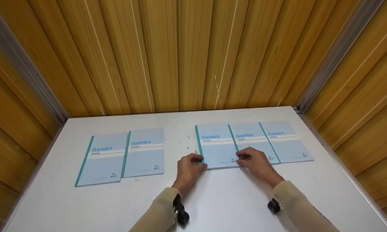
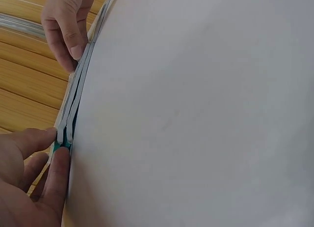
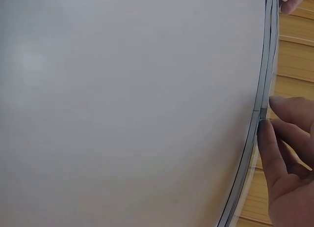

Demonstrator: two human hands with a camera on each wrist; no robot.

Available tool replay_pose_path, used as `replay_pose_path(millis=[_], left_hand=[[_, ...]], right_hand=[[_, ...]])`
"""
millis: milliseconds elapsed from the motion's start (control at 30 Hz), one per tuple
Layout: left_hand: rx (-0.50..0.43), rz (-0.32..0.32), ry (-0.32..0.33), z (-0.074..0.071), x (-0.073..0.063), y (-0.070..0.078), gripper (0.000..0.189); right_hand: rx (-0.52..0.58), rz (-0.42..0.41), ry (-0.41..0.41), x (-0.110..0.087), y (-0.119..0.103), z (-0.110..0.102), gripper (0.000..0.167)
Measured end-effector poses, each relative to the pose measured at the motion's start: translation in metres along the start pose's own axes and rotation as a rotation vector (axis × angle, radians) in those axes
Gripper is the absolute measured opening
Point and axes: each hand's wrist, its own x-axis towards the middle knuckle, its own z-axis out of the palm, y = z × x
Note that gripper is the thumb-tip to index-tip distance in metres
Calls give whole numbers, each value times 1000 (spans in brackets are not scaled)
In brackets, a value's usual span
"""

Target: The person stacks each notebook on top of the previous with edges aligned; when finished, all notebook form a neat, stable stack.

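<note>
Five light-blue Gambit notebooks show on the white table in the head view. Three sit side by side at the right: a left one [image 1: 215, 151], a middle one [image 1: 249, 138] and a right one [image 1: 290, 145]. My left hand [image 1: 188, 169] pinches the left one at its near left corner, by the green spine. At its near right corner my right hand [image 1: 256, 162] pinches its edge, overlapping the middle notebook. Edge-on in the left wrist view, two stacked layers [image 2: 73, 101] run between the hands, with the left thumb and a finger at their green-spined end.
Two more notebooks lie at the left, an outer one [image 1: 101, 164] and an inner one [image 1: 145, 154], almost edge to edge. Small dark specks mark the table [image 1: 212, 199] between the groups. Yellow wood-look panels [image 1: 193, 58] wall off the back and both sides.
</note>
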Motion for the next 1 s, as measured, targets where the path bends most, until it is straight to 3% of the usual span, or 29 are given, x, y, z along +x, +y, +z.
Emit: replay_pose_path(millis=[300, 533, 800, 900, 1000], left_hand=[[-2, 22, 0, -3, 0, 0, 24], [-5, 5, 4, -1, -1, 0, 25], [8, 41, 32, 1, -4, 4, 23], [-6, 16, 37, 0, -5, 6, 23], [-62, -56, 47, -1, -5, 8, 22]], right_hand=[[-13, -38, 19, -1, -1, 4, 26], [9, -12, 16, -3, 0, 4, 27], [-19, -22, 30, -7, 0, 2, 29], [-36, -16, 30, -10, 1, 2, 31], [-35, -8, 18, -11, 1, 2, 32]])
